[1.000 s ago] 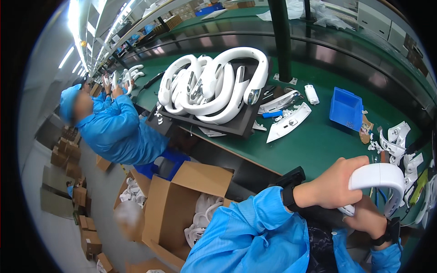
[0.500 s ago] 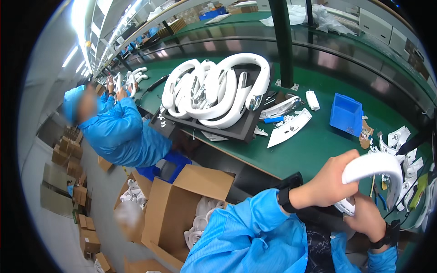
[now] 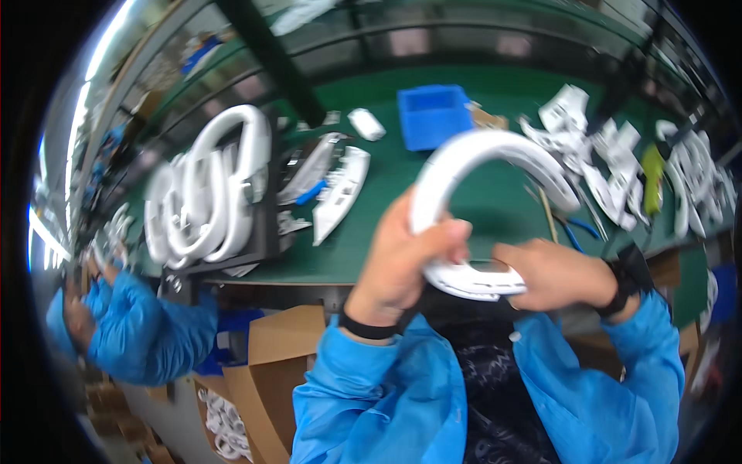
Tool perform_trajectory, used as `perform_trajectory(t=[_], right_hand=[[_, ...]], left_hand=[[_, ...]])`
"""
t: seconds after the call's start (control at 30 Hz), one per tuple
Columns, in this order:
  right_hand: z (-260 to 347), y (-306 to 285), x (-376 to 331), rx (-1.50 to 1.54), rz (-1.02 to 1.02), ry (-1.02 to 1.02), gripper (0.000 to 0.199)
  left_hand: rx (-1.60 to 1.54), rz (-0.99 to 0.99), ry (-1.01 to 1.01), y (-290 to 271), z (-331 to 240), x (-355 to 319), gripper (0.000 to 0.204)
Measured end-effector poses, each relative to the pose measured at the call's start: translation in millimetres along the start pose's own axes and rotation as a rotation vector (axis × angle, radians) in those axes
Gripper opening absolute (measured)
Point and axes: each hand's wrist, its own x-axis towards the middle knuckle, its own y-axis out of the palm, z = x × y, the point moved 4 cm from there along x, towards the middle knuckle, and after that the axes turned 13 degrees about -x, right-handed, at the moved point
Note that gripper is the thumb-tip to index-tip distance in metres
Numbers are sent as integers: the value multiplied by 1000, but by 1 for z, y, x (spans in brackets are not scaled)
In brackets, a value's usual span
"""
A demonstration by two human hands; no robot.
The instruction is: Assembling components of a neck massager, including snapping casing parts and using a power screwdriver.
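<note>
A green workbench [image 3: 340, 255] stretches across the scene, with a dark tray [image 3: 269, 224] of stacked white bands [image 3: 207, 193] at its left. The held white band [image 3: 481, 145], a smooth, open-ended curve, is raised above the bench's near edge, right of the tray; its near section shows dark slots. The left hand [image 3: 398, 259] is wrapped around its left side, thumb across it. The right hand [image 3: 560, 272] is closed on its near end, fingers curled in. Blur leaves any small print on it unreadable.
</note>
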Motion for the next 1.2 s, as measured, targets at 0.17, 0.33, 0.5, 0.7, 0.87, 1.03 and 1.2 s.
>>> perform_trajectory(t=[0.17,0.33,0.5,0.7,0.87,1.03,1.2], right_hand=[[1,-10,-3,113,11,-137,44],[13,-19,-28,-18,-459,-196,74],[29,-6,-40,-276,-1068,-114,72],[20,0,-38,5,-1181,-29,67],[19,-4,-38,138,-1112,-95,62],[18,-3,-39,164,-1086,-77,58],[15,-6,-44,223,-1046,-48,55]], left_hand=[[-457,431,-182,13,-6,5,25],[-680,279,-24,33,-14,1,29],[-663,248,210,59,-9,0,47],[-233,224,282,59,2,5,85],[47,119,342,43,10,10,104],[112,150,446,36,13,14,105],[118,131,471,31,20,14,105]])
